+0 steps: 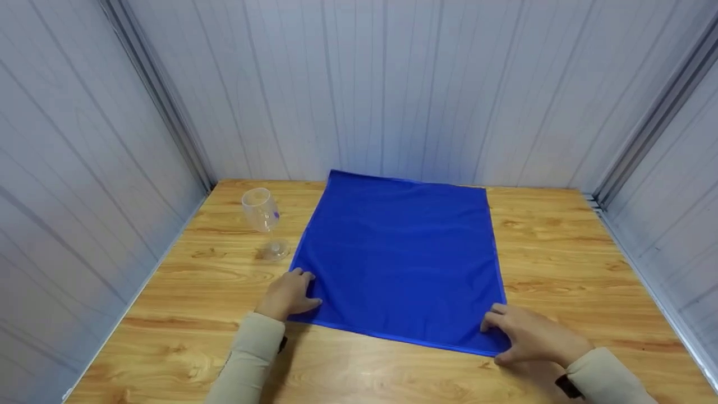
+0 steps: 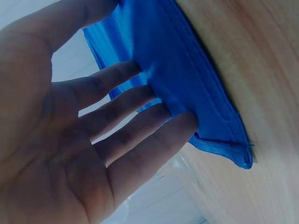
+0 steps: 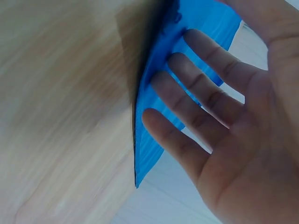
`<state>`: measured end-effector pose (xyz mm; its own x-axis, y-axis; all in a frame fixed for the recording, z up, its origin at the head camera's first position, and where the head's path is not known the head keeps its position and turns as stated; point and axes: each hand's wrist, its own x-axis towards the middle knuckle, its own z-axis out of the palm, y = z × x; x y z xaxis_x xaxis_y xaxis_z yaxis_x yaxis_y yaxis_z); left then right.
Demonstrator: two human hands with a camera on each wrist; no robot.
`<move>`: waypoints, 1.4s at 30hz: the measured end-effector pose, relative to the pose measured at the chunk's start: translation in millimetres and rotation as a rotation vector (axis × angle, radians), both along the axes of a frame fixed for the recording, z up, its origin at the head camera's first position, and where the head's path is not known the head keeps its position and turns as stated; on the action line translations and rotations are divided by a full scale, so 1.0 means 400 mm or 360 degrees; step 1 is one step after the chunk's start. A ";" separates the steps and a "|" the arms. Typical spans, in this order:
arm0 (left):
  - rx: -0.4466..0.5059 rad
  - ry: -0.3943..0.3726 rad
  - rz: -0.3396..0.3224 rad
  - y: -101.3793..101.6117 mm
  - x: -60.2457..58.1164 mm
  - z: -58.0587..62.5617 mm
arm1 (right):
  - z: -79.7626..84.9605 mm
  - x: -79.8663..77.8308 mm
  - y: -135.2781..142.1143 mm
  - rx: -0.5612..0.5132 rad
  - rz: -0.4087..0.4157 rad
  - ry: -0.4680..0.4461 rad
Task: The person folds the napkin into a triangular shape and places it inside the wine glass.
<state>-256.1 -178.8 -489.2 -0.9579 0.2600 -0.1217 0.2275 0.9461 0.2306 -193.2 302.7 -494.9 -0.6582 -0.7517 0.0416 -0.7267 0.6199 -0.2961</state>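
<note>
Pale panelled walls (image 1: 381,84) enclose a wood-grain table (image 1: 168,325). Blue hemmed cloth (image 1: 392,252) laid out nearly flat on it, light wrinkles, far edge near the back wall. Left hand (image 1: 287,294) at cloth's near left corner: fingers spread, fingertips touching the fabric. Right hand (image 1: 533,335) at near right corner, fingers likewise apart, tips on the cloth by its edge. Clear stemmed glass (image 1: 261,210), upright, just left of the cloth, beyond the left hand.
</note>
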 end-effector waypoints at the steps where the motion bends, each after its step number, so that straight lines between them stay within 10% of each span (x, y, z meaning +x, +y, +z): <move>1: -0.0001 -0.0009 0.0004 0.000 0.000 0.000 | -0.001 0.000 -0.001 0.0001 -0.0002 0.0000; 42: -0.0012 -0.0050 0.0007 0.001 -0.001 0.001 | -0.011 -0.021 -0.033 0.0171 -0.0136 -0.0029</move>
